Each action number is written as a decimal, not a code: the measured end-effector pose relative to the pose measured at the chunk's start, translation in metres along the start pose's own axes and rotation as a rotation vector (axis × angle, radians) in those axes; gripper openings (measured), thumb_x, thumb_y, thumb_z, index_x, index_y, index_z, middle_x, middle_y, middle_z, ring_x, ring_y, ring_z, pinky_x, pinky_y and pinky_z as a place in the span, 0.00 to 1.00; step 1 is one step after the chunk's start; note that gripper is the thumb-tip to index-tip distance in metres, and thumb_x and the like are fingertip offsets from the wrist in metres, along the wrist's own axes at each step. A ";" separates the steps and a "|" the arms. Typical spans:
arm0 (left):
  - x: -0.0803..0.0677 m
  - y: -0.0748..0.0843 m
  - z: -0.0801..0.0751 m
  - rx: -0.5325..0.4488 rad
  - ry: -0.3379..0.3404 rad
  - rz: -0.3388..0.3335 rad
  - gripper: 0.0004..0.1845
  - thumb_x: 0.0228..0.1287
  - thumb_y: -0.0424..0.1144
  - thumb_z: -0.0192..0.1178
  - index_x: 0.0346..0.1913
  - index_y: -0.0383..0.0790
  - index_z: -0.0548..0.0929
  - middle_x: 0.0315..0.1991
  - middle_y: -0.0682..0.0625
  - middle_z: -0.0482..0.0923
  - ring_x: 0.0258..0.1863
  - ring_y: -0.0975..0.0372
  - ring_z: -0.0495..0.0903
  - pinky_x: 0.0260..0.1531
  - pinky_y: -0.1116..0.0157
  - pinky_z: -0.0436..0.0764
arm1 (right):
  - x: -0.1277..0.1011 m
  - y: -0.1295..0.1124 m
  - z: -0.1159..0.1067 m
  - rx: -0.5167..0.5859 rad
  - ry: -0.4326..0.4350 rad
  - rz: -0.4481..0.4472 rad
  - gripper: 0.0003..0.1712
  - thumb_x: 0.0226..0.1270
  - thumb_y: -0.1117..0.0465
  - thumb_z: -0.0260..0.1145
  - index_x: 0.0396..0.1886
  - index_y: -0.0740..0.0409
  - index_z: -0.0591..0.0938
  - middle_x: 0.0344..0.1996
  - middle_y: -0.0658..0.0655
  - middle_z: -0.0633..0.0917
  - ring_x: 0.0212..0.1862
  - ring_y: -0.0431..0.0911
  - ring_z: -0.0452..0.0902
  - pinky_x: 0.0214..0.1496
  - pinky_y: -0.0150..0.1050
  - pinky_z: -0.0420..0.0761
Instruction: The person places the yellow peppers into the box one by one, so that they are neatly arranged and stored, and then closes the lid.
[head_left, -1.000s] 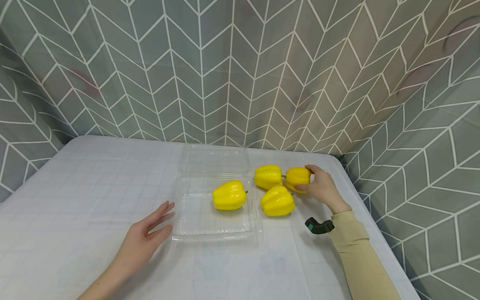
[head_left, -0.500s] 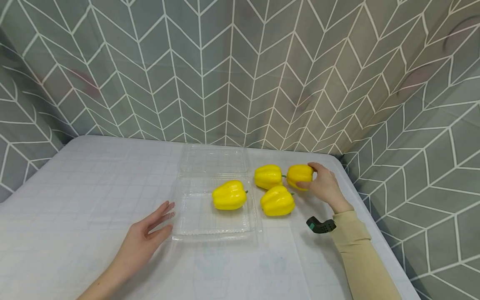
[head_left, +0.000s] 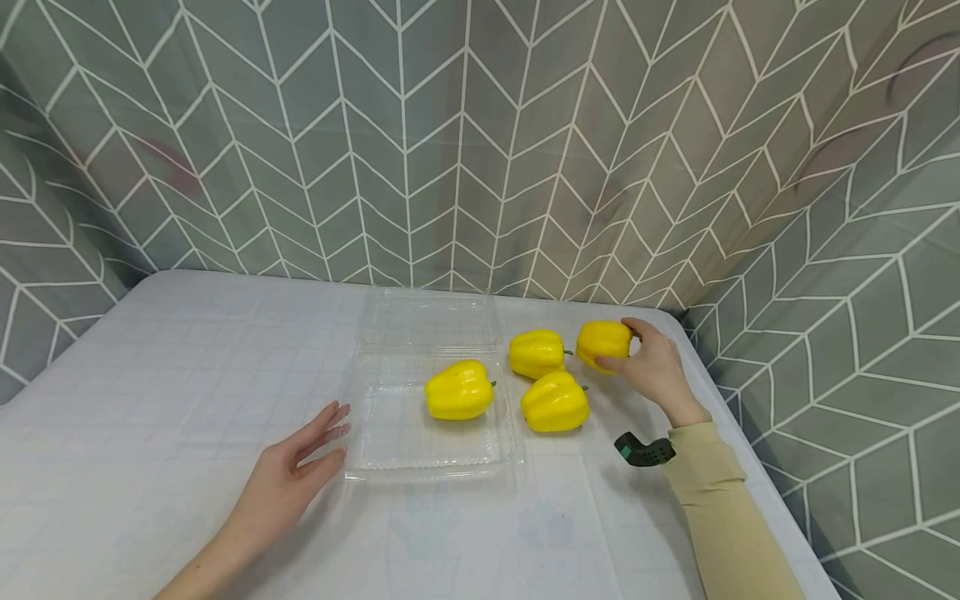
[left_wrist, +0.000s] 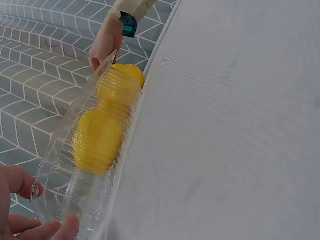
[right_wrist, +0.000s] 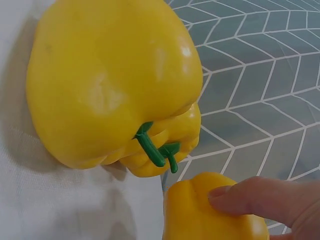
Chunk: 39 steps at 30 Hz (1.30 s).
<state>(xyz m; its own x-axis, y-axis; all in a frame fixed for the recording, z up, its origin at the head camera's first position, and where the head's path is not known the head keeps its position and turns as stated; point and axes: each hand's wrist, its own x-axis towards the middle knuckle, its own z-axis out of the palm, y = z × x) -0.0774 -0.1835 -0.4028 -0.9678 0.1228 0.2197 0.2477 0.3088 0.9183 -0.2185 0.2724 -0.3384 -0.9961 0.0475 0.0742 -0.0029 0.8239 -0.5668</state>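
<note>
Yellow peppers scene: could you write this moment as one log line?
right hand: grips far-right yellow pepper | left hand: flat, touching clear clamshell tray | tray: one pepper inside

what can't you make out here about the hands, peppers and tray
- Held pepper: head view, far side hidden by right hand.
- Left hand: left wrist view, only fingertips, frame edge cuts rest.
- Peppers behind clear tray: left wrist view, ribbed plastic blurs them; count unclear.

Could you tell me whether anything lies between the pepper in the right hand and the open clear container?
Yes. The right hand grips the far-right pepper, and two loose peppers, the rear one and the nearer one, lie on the table between it and the clear container. One pepper already sits in the tray's right part.
</note>
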 end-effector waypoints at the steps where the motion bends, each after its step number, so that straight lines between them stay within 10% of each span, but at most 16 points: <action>1: 0.000 0.000 0.000 0.000 -0.001 -0.001 0.32 0.72 0.34 0.60 0.75 0.32 0.62 0.70 0.43 0.71 0.61 0.78 0.75 0.52 0.80 0.78 | 0.000 0.000 0.000 0.000 0.006 -0.002 0.50 0.60 0.52 0.75 0.74 0.68 0.62 0.69 0.72 0.69 0.69 0.67 0.62 0.69 0.66 0.65; 39: 0.000 0.001 0.001 0.043 -0.002 -0.015 0.33 0.72 0.36 0.60 0.75 0.34 0.62 0.70 0.38 0.70 0.60 0.79 0.74 0.50 0.82 0.78 | -0.016 -0.026 -0.006 0.050 0.093 -0.120 0.48 0.60 0.52 0.75 0.74 0.65 0.65 0.69 0.69 0.71 0.69 0.65 0.63 0.68 0.66 0.66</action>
<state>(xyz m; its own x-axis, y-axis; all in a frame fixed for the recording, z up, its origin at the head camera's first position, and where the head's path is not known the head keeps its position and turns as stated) -0.0769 -0.1826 -0.4023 -0.9712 0.1203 0.2056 0.2353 0.3511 0.9063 -0.2022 0.2537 -0.3197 -0.9758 0.0041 0.2184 -0.1285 0.7977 -0.5891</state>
